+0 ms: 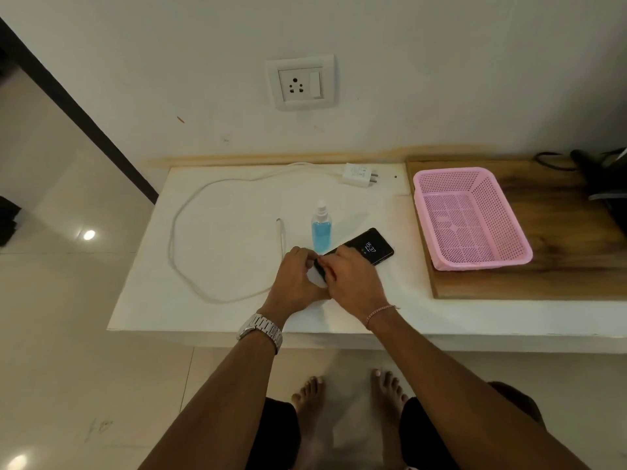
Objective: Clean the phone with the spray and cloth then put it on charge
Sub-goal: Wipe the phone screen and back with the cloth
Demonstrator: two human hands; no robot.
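Note:
A black phone (pixel 369 247) lies slantwise on the white shelf (pixel 237 266), its screen lit and showing the time. Its near end is covered by both hands. My left hand (pixel 295 278) pinches that end from the left with curled fingers. From the right, my right hand (pixel 353 279) lies over the phone's lower part, fingers curled onto it. A small pale patch shows between the hands; I cannot tell whether it is the cloth. The spray bottle (pixel 321 232) with blue liquid stands upright just behind the hands. A white charger plug (pixel 359 175) lies at the back, its cable (pixel 176 232) looped to the left and its free end (pixel 279 221) left of the bottle.
A wall socket (pixel 302 83) is above the shelf. A pink plastic basket (pixel 509 245) sits on a wooden board (pixel 576 239) to the right. Dark cables and a dark object (pixel 607 184) lie at the far right. The shelf's front edge runs just under my wrists.

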